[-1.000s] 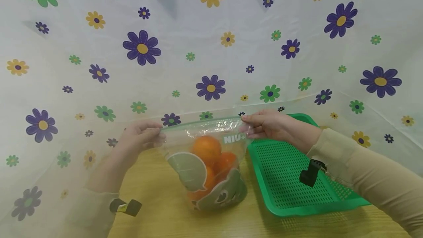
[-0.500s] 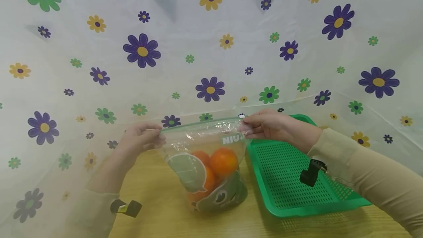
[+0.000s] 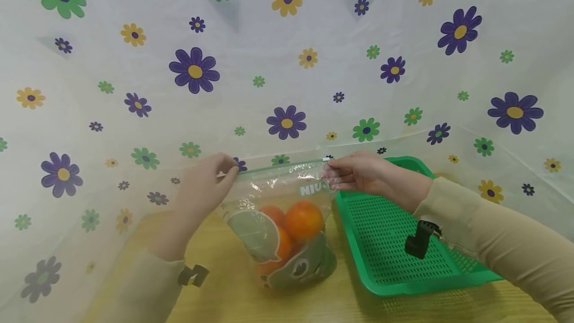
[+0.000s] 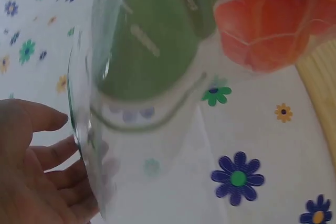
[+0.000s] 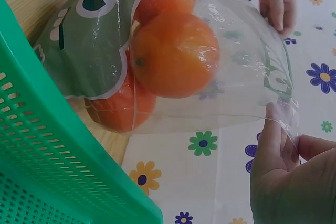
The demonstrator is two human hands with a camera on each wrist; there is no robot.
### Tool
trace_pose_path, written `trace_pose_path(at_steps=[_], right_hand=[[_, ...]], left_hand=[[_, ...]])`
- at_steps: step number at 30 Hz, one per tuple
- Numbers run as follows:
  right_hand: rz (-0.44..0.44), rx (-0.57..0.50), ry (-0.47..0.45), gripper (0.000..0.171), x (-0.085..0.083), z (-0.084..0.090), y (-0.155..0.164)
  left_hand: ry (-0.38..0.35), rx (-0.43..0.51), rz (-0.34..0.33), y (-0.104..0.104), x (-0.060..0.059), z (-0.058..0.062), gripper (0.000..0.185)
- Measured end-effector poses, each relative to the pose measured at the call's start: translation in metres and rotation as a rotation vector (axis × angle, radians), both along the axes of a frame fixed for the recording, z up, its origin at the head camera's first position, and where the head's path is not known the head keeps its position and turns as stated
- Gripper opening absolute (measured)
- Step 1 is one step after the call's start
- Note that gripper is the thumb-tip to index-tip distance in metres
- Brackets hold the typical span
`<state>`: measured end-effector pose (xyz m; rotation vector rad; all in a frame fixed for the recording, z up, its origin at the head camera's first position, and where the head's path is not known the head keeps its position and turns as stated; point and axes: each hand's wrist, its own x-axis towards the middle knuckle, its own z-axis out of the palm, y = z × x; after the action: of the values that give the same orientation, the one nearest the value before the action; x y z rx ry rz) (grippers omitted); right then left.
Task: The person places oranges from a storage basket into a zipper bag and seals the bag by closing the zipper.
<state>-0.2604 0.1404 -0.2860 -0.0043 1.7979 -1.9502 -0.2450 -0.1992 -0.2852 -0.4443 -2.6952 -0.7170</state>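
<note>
A clear zip bag (image 3: pixel 253 233) with green printing stands on the wooden table, holding several oranges (image 3: pixel 304 219). My right hand (image 3: pixel 364 175) pinches the bag's top right corner, just beside a small white slider (image 3: pixel 326 159) on the zip edge. At the other end of that edge, the thumb and index finger of my left hand (image 3: pixel 210 178) pinch the bag a little in from its corner. In the left wrist view, the left fingers (image 4: pixel 63 174) lie partly behind the clear plastic. The bag's top looks flat and drawn out between both hands.
A green perforated plastic basket (image 3: pixel 403 289) stands close to the bag on the right, beneath my right forearm. Behind the wooden table (image 3: pixel 215 283) rises a white flowered sheet (image 3: pixel 251 49). Each wrist wears a black camera mount (image 3: pixel 418 239).
The upper oranges have shifted, with one settling lower at the right inside the bag. My left hand has moved rightward and slightly up along the zip edge. The right hand stays at its corner.
</note>
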Motion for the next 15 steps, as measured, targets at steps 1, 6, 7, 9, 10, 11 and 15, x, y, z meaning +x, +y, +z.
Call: trace_pose_path(at_steps=[1, 6, 7, 9, 10, 11, 15], right_hand=[[-0.007, 0.000, -0.006, 0.031, 0.000, 0.000, 0.000], [-0.018, -0.014, -0.033, 0.030, 0.001, 0.000, -0.002], [-0.017, -0.018, -0.034, 0.030, 0.001, 0.001, -0.002], [-0.015, -0.026, -0.036, 0.030, 0.001, 0.001, -0.002], [-0.018, -0.027, -0.037, 0.030, 0.001, 0.002, -0.002], [-0.020, -0.027, -0.036, 0.030, 0.001, 0.002, -0.002], [-0.028, -0.033, -0.032, 0.030, 0.001, 0.003, -0.002]], left_hand=[[0.068, -0.037, 0.000, 0.008, 0.000, 0.001, 0.024], [0.290, -0.117, -0.030, 0.042, -0.004, 0.007, 0.019], [0.296, -0.116, -0.045, 0.048, -0.005, 0.009, 0.019], [0.303, -0.124, -0.073, 0.060, -0.008, 0.011, 0.019], [0.309, -0.136, -0.089, 0.066, -0.009, 0.012, 0.019], [0.325, -0.157, -0.103, 0.072, -0.011, 0.012, 0.019], [0.439, -0.311, -0.147, 0.096, -0.016, 0.012, 0.021]])
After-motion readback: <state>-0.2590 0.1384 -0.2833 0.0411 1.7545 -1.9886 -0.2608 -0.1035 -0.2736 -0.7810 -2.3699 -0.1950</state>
